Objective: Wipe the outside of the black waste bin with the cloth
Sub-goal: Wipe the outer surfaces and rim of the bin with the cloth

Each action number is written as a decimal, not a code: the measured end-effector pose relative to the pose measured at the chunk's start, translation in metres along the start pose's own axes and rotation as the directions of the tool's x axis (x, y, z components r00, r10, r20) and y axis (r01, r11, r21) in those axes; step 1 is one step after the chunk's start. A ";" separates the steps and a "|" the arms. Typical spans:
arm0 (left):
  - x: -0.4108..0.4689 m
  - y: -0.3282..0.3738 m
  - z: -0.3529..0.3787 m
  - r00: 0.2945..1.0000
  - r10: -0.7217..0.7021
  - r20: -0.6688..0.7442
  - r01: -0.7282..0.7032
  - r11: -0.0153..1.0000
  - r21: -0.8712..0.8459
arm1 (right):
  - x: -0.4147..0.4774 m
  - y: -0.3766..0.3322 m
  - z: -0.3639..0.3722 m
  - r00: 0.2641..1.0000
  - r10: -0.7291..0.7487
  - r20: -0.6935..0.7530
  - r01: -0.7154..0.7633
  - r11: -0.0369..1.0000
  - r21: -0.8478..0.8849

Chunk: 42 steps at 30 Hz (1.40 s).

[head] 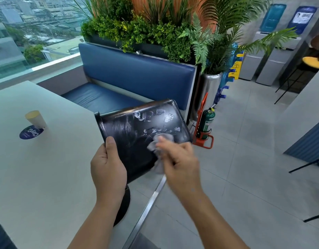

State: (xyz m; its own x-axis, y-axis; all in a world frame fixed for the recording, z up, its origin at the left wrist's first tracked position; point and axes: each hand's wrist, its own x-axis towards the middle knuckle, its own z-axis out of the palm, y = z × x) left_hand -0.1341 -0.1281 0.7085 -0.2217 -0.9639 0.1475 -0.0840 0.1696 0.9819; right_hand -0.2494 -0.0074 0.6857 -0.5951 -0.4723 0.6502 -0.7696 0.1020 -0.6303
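Observation:
The black waste bin [137, 126] is held on its side in mid-air beside the table edge, its rim toward the left and its base toward the right. White wet smears streak its upper wall. My left hand [108, 168] grips the bin's near left side, thumb on top. My right hand [180, 162] presses a crumpled grey cloth [157, 146] against the bin's wall; the hand and cloth are blurred by motion.
A pale table [38, 177] lies on my left with a paper cup [35, 119] and a round blue sticker [30, 133]. A blue bench [133, 76] with a planter stands behind. A green fire extinguisher [206, 123] stands on the grey tiled floor to the right.

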 end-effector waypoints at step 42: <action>0.000 -0.006 0.003 0.997 -0.027 0.071 0.031 0.998 -0.061 | -0.005 0.023 0.000 0.996 0.061 0.071 -0.063 0.998 0.031</action>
State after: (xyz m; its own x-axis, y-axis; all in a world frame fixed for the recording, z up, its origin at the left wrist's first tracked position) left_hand -0.1371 -0.1287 0.7027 -0.2876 -0.9511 0.1122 -0.0310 0.1264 0.9915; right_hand -0.2640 -0.0024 0.6678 -0.6231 -0.5259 0.5790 -0.7230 0.1047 -0.6829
